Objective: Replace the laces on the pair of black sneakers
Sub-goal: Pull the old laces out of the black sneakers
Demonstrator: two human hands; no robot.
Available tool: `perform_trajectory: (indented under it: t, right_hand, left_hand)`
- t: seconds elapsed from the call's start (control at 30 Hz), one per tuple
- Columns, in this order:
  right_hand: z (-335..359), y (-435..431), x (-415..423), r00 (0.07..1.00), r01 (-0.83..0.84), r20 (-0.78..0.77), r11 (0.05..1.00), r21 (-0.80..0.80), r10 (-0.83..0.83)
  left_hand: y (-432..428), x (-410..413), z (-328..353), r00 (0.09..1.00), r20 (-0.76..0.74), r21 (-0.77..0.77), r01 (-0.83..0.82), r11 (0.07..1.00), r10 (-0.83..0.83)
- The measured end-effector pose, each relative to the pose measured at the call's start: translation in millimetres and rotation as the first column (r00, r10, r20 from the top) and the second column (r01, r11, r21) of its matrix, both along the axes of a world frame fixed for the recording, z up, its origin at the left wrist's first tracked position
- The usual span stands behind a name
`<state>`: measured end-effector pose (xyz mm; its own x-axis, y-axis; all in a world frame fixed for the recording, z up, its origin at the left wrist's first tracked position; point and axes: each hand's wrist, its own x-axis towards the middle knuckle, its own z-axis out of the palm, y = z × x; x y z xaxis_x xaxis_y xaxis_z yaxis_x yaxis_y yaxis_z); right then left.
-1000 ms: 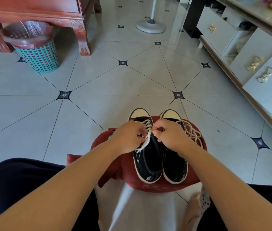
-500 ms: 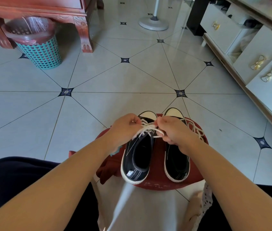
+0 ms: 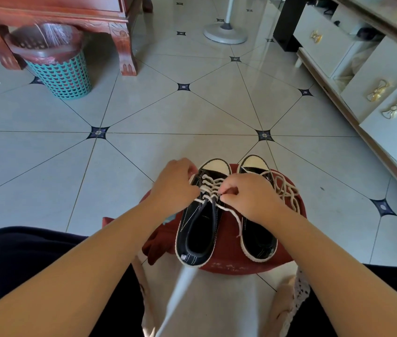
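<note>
Lacing the left sneaker [image 3: 199, 237], sitting on the red stool [image 3: 226, 242] right beside the right sneaker [image 3: 260, 242]. Pinching the white lace [image 3: 210, 188] near the top eyelets, fingers of the right hand [image 3: 248, 198] curled tight, with those of the left hand [image 3: 173, 188] curled too, seemingly gripping lace on the far side. Probably worth pulling both ends evenly, keeping crossings flat. Squinting at the heel tag [image 3: 184, 257] and stool lettering [image 3: 224, 265], not managing to read either.

You have no legible text in view. The red stool [image 3: 229, 254] carries faint raised marks along its near edge, too blurred to read. The left-hand sneaker [image 3: 185, 239] bears a small white tag [image 3: 183, 257] at its heel; the print is too small to make out.
</note>
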<state>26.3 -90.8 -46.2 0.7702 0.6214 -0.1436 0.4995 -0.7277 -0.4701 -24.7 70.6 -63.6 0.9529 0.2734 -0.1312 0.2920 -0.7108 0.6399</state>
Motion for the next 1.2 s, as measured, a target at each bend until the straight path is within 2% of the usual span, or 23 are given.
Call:
perform_trajectory:
  t: [0.13,0.3,0.47,0.57,0.67,0.7,0.73,0.8,0.83,0.87,0.9,0.93,0.97,1.0,1.03,1.07,1.1,1.13,1.2]
  right_hand:
    - [-16.2,8.4,-5.3,0.999,0.050,-0.001,0.998,0.027,-0.050]
    - [-15.4,11.2,-5.2,0.999,0.026,-0.040,0.999,0.020,-0.025]
    - [-4.1,9.6,-1.5,0.950,0.214,-0.272,0.956,0.202,-0.156]
    - [-4.1,9.3,2.8,0.911,0.280,-0.352,0.949,0.144,-0.215]
    - [5.0,13.3,5.2,0.743,0.438,-0.636,0.870,0.226,-0.209]
    - [8.5,13.3,4.8,0.734,0.435,-0.656,0.862,0.259,-0.174]
    - [10.4,11.8,4.4,0.795,0.358,-0.588,0.897,0.261,-0.146]
    - [7.1,9.1,4.8,0.976,0.076,-0.212,0.992,0.096,-0.054]
    - [3.6,10.2,2.8,0.999,-0.036,-0.036,0.999,-0.018,0.036]
    - [-0.2,12.5,0.2,0.996,-0.070,0.055,0.994,-0.085,0.075]
    - [-4.0,12.9,0.1,0.995,-0.039,0.086,0.997,-0.072,0.045]
    - [-3.2,14.1,1.0,0.996,0.085,0.023,0.996,0.024,-0.086]
    - [-1.3,13.1,5.7,0.949,0.301,-0.148,0.940,0.163,-0.278]
    - [4.3,11.5,10.4,0.812,0.538,-0.425,0.795,0.279,-0.400]
    - [8.8,9.1,14.9,0.626,0.723,-0.675,0.613,0.317,-0.389]
    - [10.7,6.3,18.1,0.496,0.813,-0.799,0.506,0.288,-0.341]
    - [10.9,5.0,18.4,0.470,0.814,-0.816,0.523,0.252,-0.337]
    - [11.8,4.2,16.1,0.525,0.751,-0.777,0.617,0.233,-0.346]
    - [16.4,5.5,6.5,0.712,0.512,-0.642,0.836,0.199,-0.284]
  left_hand:
    - [-8.5,-8.7,2.3,0.978,-0.096,0.020,0.189,0.982,-0.186]
    - [-12.7,-12.8,0.3,0.977,-0.111,0.026,0.183,0.983,-0.179]
    - [-11.0,-11.2,0.0,0.987,-0.135,0.010,0.085,0.996,-0.083]
    - [-9.2,-9.7,0.2,0.986,-0.153,-0.027,0.069,0.997,-0.072]
    - [-5.0,-8.1,1.0,0.985,-0.172,-0.134,-0.001,0.991,-0.022]
    - [-3.4,-7.5,2.1,0.984,-0.178,-0.203,-0.048,0.978,0.012]
    - [-1.9,-7.0,3.1,0.984,-0.176,-0.245,-0.081,0.966,0.037]
    - [-2.0,-6.2,3.8,0.986,-0.165,-0.207,-0.040,0.977,0.005]
    - [-3.7,-6.5,3.2,0.987,-0.159,-0.184,-0.004,0.983,-0.025]
    - [-6.3,-7.0,3.0,0.987,-0.156,-0.166,0.023,0.986,-0.049]
    - [-8.3,-7.3,2.4,0.986,-0.154,-0.153,0.042,0.987,-0.066]
    - [-9.0,-7.1,1.0,0.986,-0.152,-0.141,0.052,0.989,-0.073]
    - [-8.9,-6.7,0.0,0.986,-0.150,-0.130,0.055,0.990,-0.075]
    - [-8.8,-6.7,0.1,0.986,-0.150,-0.126,0.053,0.991,-0.072]
    - [-8.6,-6.7,-0.3,0.986,-0.148,-0.124,0.051,0.991,-0.070]
    - [-8.5,-6.6,-0.5,0.987,-0.145,-0.120,0.049,0.992,-0.067]
    - [-8.9,-6.6,-0.3,0.988,-0.141,-0.116,0.051,0.992,-0.067]
    - [-10.5,-6.7,0.4,0.988,-0.138,-0.116,0.057,0.992,-0.072]
    - [-12.4,-7.5,0.3,0.987,-0.136,-0.108,0.074,0.991,-0.088]
